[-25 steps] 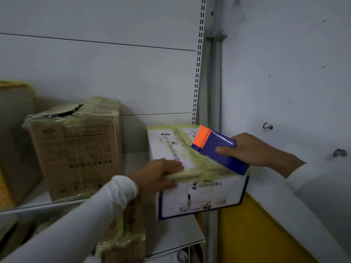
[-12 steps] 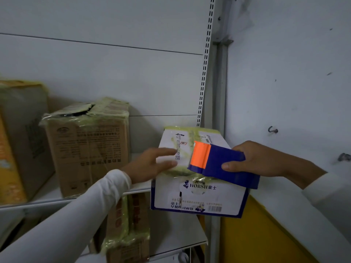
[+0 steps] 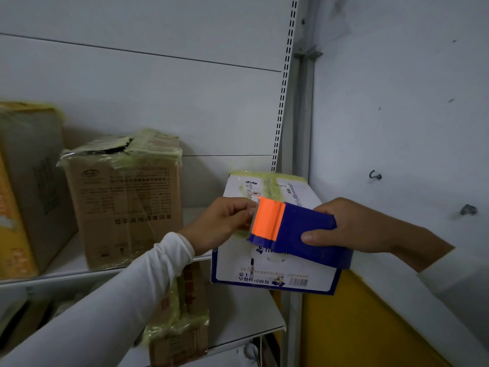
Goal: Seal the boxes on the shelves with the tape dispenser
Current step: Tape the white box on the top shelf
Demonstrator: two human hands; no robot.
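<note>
Tape dispenser (image 3: 299,231): blue body, orange front plate, toothed cutter edge facing left. Held in front of the white box (image 3: 272,263), over its top front edge. Right hand (image 3: 352,226) grip: wrapped around the blue body from the right, thumb across the near face, fingers behind. Left hand (image 3: 225,221) grip: fingertips curled in at the toothed edge, apparently pinching the tape end there; the tape itself too thin to make out. Both arms in white sleeves.

White box with blue trim: on the upper shelf (image 3: 66,263), right end, up against the slotted upright (image 3: 284,83), front overhanging the shelf edge. Yellowish tape strip down the middle of its top, more along the back edge. Barcode and printed text on the front face.

Brown box (image 3: 124,205): same shelf, left of the white box, well apart from it. Print upside down, top wrapped in yellowish tape, torn dark gap in the top. Further left, a larger brown and yellow box (image 3: 23,192), cut off by the frame edge.

Lower shelf (image 3: 246,319): another taped brown box (image 3: 180,313), partly hidden behind the left sleeve.

Right side: grey wall with a small hook (image 3: 374,176), yellow panel (image 3: 352,327) below.
</note>
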